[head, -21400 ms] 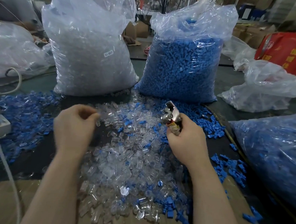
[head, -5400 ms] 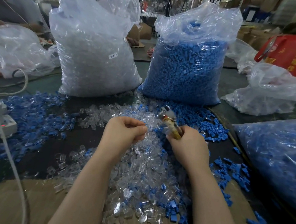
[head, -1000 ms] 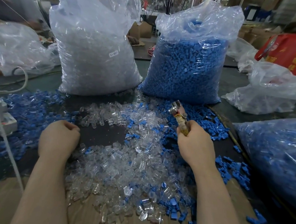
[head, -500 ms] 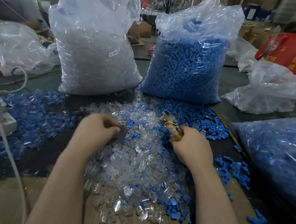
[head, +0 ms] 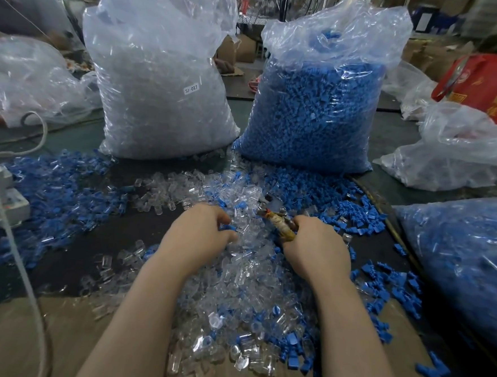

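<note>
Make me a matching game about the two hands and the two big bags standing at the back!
Things:
1 left hand
2 right hand
3 labelled bag
4 bag right of it

What fits:
a blue inside
b grips the taped tool
c clear inside
d pinches a blue piece

Pairs: 1-d, 2-b, 3-c, 4-a.

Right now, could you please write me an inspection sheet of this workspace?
Surface: dark mat, cardboard sheet at near edge.
Job's things: pile of clear caps mixed with blue pieces; tool.
Clutter: blue heap at left.
Hands: left hand pinches a blue piece; right hand grips the tool.
Cables: white cable along left side.
Surroundings: bag of clear caps, bag of blue pieces, red bag.
</note>
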Tool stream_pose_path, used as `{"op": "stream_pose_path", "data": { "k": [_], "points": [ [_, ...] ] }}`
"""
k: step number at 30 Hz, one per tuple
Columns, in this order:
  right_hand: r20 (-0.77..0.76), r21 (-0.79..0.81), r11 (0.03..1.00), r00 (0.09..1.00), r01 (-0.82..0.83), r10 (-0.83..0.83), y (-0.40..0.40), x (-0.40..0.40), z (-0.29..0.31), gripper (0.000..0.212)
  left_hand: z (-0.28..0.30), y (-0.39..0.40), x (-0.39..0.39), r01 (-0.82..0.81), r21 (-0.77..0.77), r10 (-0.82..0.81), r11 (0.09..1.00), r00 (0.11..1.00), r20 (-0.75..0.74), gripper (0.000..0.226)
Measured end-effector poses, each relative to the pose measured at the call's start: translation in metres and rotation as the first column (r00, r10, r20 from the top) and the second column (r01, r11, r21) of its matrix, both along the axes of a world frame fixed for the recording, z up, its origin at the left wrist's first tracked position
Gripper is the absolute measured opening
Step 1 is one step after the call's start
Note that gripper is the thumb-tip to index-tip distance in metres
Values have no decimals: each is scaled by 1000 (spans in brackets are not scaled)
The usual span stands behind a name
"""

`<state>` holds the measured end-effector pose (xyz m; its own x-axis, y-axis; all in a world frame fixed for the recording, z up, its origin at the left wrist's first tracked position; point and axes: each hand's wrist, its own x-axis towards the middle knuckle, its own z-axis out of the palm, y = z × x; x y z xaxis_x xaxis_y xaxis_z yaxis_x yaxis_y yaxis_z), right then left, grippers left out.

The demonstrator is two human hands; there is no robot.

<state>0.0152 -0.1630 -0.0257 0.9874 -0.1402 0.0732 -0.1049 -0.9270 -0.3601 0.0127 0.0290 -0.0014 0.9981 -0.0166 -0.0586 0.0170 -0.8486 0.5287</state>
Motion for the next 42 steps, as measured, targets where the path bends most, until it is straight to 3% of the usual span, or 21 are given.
{"op": "stream_pose_path", "data": {
  "k": [10,17,23,27,30,34,39,42],
  "points": [
    [66,43,997,996,63,-65,-1,-1,0,17,3,-19,-4,36,-115,-33,993,999,25,26],
    [8,-2,1000,1000,2,-2,5,-1,3,18,1,-30,-6,67,40,-69,997,997,39,42],
    [32,12,999,999,37,-37,4,-1,1,17,0,-32,-6,0,8,-1,1000,991,136,14],
    [57,91,995,998,30,-36,1,1,1,9,1,-30,-6,-42,-101,56,994,989,136,12],
    [73,248,968,996,24,-44,-1,3,4,9,3,-27,-5,-53,-231,86,972,986,139,8],
    [132,435,900,991,-35,-25,-2,1,8,5,6,-27,-6,-91,-497,162,863,982,101,11],
    [223,549,829,974,-103,-27,-1,-1,13,6,8,-27,-7,-94,-541,142,836,989,48,11],
    [246,573,814,968,-99,-55,-1,0,13,9,9,-24,-7,-115,-669,157,734,988,2,8]
  ]
}}
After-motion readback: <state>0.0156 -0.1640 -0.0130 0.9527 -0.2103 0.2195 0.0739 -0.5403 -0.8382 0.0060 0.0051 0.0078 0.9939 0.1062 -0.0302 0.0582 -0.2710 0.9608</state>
